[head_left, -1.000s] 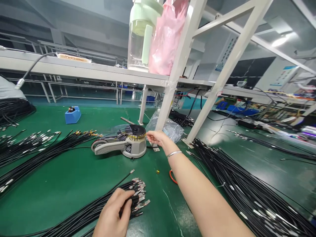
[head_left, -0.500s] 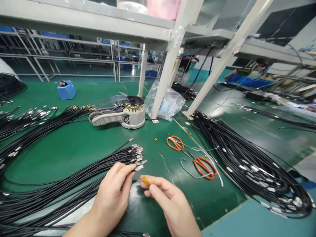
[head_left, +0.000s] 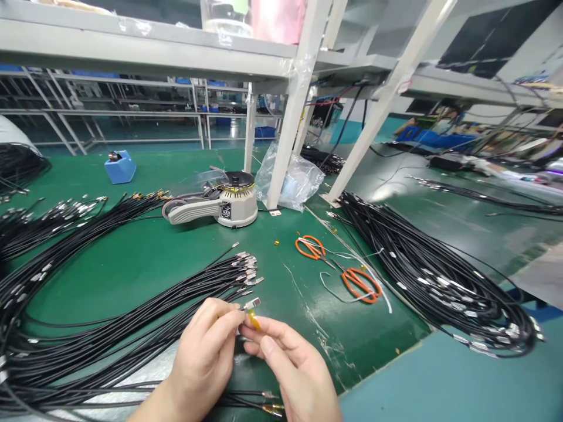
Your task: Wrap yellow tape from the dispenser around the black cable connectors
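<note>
My left hand point(head_left: 204, 346) is closed around the end of a black cable, and its metal connector point(head_left: 252, 303) sticks out past the fingertips. A strip of amber tape point(head_left: 254, 320) is pinched by my right hand point(head_left: 292, 363), right below that connector. Fingertips of both hands nearly meet there. Whether the tape touches the cable, I cannot tell. Behind my left hand lies a bundle of black cables point(head_left: 176, 293), with metal connectors at its right end. More cable ends point(head_left: 268, 404) lie under my hands, some wrapped in amber tape.
A grey round tape dispenser point(head_left: 237, 208) stands at mid-table. Two orange-handled scissors point(head_left: 360, 285) lie to the right among white strips. Coiled black cables point(head_left: 422, 269) lie farther right. A blue tape holder point(head_left: 120, 167) stands back left. White shelf posts point(head_left: 292, 105) rise from the table.
My right hand has brought the amber tape up to my left hand, just under the connector. The connector now points out farther from the left fingertips. The camera view has shifted slightly.
</note>
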Demonstrator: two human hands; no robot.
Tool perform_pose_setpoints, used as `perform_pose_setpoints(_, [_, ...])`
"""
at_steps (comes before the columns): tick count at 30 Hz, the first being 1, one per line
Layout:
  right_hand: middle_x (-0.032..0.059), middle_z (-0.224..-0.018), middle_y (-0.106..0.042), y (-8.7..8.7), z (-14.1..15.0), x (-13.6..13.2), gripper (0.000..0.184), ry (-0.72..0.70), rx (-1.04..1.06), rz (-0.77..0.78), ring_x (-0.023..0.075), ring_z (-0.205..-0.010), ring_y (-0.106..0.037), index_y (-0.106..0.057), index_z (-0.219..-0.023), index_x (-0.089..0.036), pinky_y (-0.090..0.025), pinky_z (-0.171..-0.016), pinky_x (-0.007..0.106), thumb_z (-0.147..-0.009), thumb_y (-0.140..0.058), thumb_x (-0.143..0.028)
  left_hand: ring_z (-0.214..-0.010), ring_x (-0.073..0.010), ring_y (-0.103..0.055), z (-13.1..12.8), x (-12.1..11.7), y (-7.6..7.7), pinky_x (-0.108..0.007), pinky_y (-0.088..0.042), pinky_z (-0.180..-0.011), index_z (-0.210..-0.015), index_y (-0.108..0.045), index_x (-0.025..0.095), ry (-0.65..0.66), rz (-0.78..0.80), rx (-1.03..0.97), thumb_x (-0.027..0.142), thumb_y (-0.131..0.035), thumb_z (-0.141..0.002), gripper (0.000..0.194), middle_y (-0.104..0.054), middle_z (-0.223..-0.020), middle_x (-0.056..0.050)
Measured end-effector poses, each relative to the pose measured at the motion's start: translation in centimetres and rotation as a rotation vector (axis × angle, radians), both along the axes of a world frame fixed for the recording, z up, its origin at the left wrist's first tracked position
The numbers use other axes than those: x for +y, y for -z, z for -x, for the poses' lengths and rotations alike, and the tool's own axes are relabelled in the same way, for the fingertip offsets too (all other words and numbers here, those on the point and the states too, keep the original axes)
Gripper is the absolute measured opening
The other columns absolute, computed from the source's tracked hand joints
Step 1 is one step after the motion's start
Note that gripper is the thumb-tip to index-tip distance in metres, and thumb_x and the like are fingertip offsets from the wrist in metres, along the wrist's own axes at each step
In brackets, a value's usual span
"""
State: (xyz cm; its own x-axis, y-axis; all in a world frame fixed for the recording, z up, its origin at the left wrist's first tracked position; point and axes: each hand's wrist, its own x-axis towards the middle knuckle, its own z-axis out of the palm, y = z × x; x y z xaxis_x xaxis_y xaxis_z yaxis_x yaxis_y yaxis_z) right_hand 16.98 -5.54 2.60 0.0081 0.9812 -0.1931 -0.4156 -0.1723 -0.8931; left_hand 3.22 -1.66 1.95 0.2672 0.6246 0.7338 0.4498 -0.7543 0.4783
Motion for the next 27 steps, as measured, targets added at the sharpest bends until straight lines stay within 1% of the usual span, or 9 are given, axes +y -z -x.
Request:
perform_pose_setpoints(3, [0.0109,-0.096,-0.074,-0.28,0.13,0.02,0.034,0.007,-0.018,-0.009,0.0251,-0.092,-0.067,-0.073,-0.095,-0.018,-0.052,-0.083,0.036,-0.072,-0.072,-0.044,-0.077,-0.0112,-0.055,0.13,-0.03,-0.08,-0.021,-0.049,-0.066,-0.100,-0.057,0.017,-0.011,-0.033,0.016,-0.004,-0.046,-0.083,0.029,-0.057,-0.085,-0.004])
perform_pose_setpoints(6, [0.0112,-0.096,-0.073,-0.37,0.18,0.05,0.034,0.022,-0.031,-0.015,0.0249,-0.089,-0.067,-0.074,-0.095,-0.018,-0.052,-0.083,0.038,-0.072,-0.072,-0.043,-0.077,-0.0120,-0.056,0.28,-0.05,-0.05,-0.022,-0.051,-0.066,-0.101,-0.058,0.018,-0.014,-0.031,0.032,-0.003,-0.045,-0.083,0.030,-0.057,-0.086,-0.005])
perform_pose_setpoints(12, [0.0114,-0.097,-0.073,-0.37,0.18,0.16,0.034,0.014,-0.024,-0.027,0.0251,-0.089,-0.067,-0.074,-0.095,-0.019,-0.052,-0.083,0.037,-0.072,-0.072,-0.043,-0.078,-0.0127,-0.057,0.35,0.03,0.16,-0.023,-0.051,-0.067,-0.105,-0.059,0.019,-0.020,-0.040,0.039,-0.001,-0.046,-0.083,0.032,-0.058,-0.086,-0.005])
perform_pose_setpoints(16, [0.0107,-0.097,-0.073,-0.35,0.10,0.24,0.034,0.001,-0.024,-0.017,0.0242,-0.089,-0.067,-0.074,-0.096,-0.020,-0.052,-0.083,0.036,-0.072,-0.072,-0.043,-0.079,-0.0127,-0.057,0.39,-0.01,0.16,-0.023,-0.051,-0.068,-0.114,-0.057,0.019,-0.003,-0.031,0.038,-0.002,-0.046,-0.083,0.039,-0.057,-0.086,-0.005])
perform_pose_setpoints(21, [0.0107,-0.095,-0.074,-0.43,0.21,0.39,0.034,0.004,-0.029,0.004,0.0245,-0.089,-0.067,-0.074,-0.096,-0.019,-0.051,-0.084,0.038,-0.072,-0.072,-0.043,-0.080,-0.0125,-0.055,0.46,0.05,0.06,-0.023,-0.050,-0.070,-0.124,-0.052,0.019,0.023,-0.032,0.037,-0.005,-0.046,-0.082,0.048,-0.058,-0.087,-0.005])
perform_pose_setpoints(25, [0.0121,-0.097,-0.074,-0.41,0.45,0.66,0.034,0.012,0.057,0.032,0.0263,-0.091,-0.067,-0.074,-0.095,-0.017,-0.050,-0.085,0.039,-0.070,-0.075,-0.041,-0.082,-0.0133,-0.055,0.40,0.13,0.46,-0.025,-0.050,-0.071,-0.127,-0.048,0.018,0.026,-0.039,0.040,-0.005,-0.044,-0.083,0.051,-0.059,-0.089,-0.005])
perform_pose_setpoints(27, [0.0131,-0.097,-0.074,-0.21,0.49,0.68,0.034,0.007,0.151,0.068,0.0272,-0.093,-0.068,-0.074,-0.094,-0.017,-0.050,-0.084,0.039,-0.068,-0.077,-0.038,-0.081,-0.0135,-0.055,0.33,0.15,0.79,-0.025,-0.050,-0.070,-0.127,-0.047,0.019,-0.011,-0.032,0.045,-0.003,-0.044,-0.084,0.049,-0.059,-0.090,-0.005])
